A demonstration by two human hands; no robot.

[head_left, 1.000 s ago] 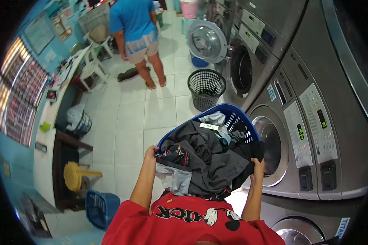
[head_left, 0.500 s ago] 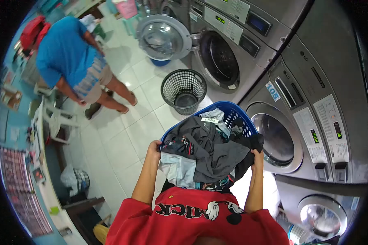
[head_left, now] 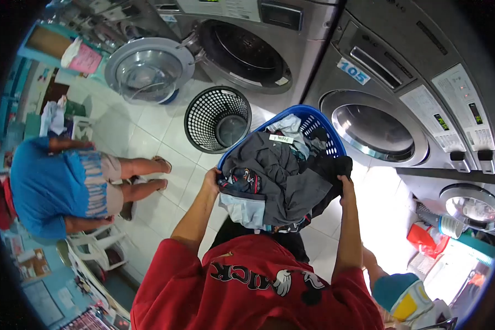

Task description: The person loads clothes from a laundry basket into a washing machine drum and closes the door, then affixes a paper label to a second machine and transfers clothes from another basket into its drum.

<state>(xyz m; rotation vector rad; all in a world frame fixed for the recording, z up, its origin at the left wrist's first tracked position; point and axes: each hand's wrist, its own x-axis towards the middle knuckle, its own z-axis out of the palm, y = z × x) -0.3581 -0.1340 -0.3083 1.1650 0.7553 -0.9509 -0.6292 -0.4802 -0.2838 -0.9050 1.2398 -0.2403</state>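
A blue plastic laundry basket (head_left: 335, 125) is held in front of my body, heaped with clothes (head_left: 280, 173) in dark grey, black and pale blue. A small white label with handwriting (head_left: 281, 138) lies on top of the pile. My left hand (head_left: 213, 179) is closed on the basket's left edge, beside a dark printed garment. At the opposite side my right hand (head_left: 345, 186) grips the other edge, where black cloth hangs over the rim. Much of the rim near me is covered by clothes, and my fingertips are partly hidden.
A black perforated basket (head_left: 192, 118) stands on the tiled floor, below a washer with its round door (head_left: 148, 69) swung open. Washer 105 (head_left: 374, 126) at right has its door closed. A person in blue (head_left: 49, 184) stands left near a white chair (head_left: 102, 247); another person (head_left: 396, 291) is lower right.
My view has turned toward the right, so the washers and black basket shift left in view. The laundry basket stays in both hands. Another person has come into view at lower right.
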